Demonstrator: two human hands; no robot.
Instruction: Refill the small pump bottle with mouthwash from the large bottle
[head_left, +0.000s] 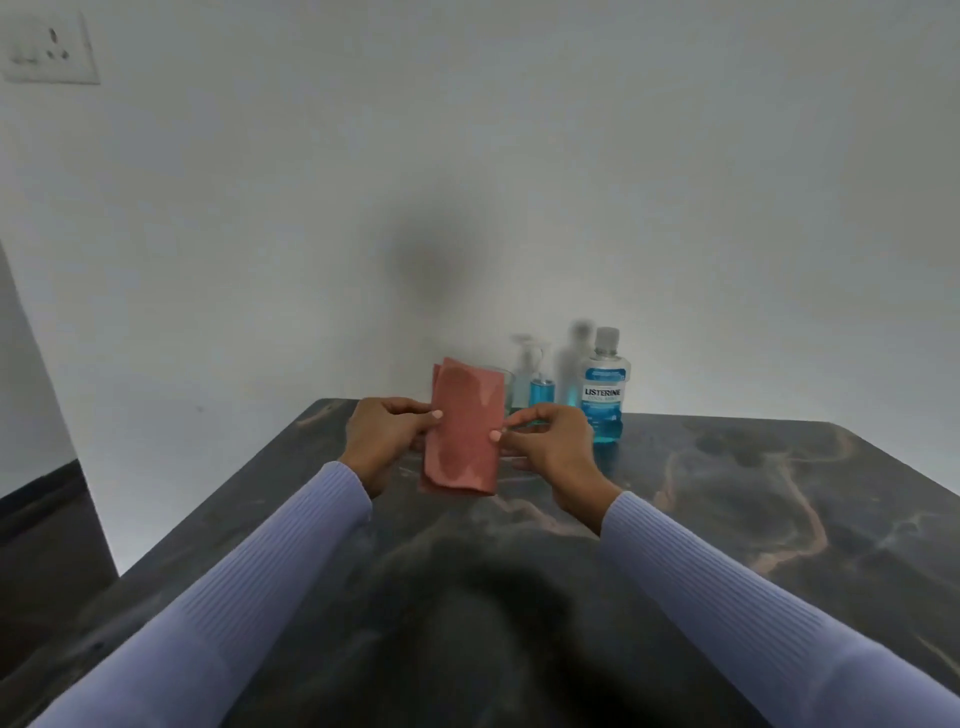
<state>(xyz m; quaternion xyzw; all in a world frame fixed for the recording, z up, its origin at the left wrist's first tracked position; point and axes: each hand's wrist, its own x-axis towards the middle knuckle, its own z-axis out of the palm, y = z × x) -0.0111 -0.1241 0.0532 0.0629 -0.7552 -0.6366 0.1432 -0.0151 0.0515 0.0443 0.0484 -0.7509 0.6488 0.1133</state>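
Both hands pinch a folded pink cloth (464, 428) above the dark worktop (727, 519): left hand (387, 434) on its left edge, right hand (548, 449) on its right. Behind stand a small pump bottle (540, 387) and the large bottle (602, 387).

Your Listerine bottle (604, 384) stands upright, capped, partly filled with blue mouthwash, just beyond your right hand (548, 449). Your small pump bottle (540, 387) stands upright left of it, blue liquid inside, partly hidden behind that hand's fingers.
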